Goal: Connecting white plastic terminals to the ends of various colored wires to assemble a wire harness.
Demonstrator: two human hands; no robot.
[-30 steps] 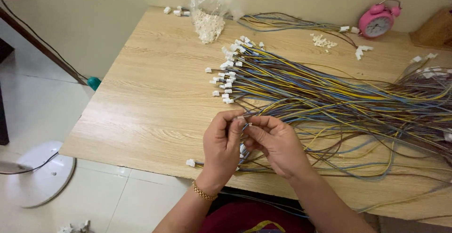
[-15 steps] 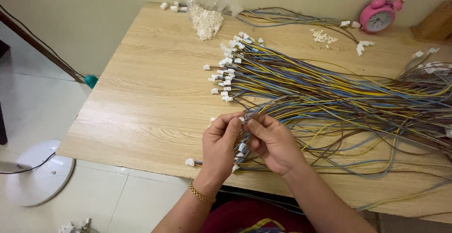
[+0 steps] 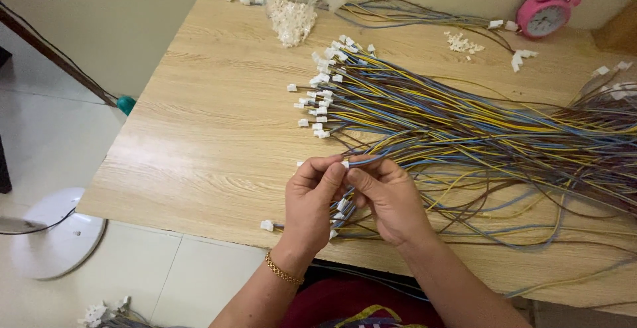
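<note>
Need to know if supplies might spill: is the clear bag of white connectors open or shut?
Cannot tell. The clear bag sits slumped at the table's far edge; its crumpled top is cut off by the frame.

Two hands, the left hand [image 3: 310, 198] and the right hand [image 3: 391, 198], work at one desk [image 3: 199, 142]. One pink alarm clock [image 3: 545, 15] sits at one o'clock, one clear bag [image 3: 292, 6] of white plugs at twelve. The wires [image 3: 478, 129] are too many to count.
</note>
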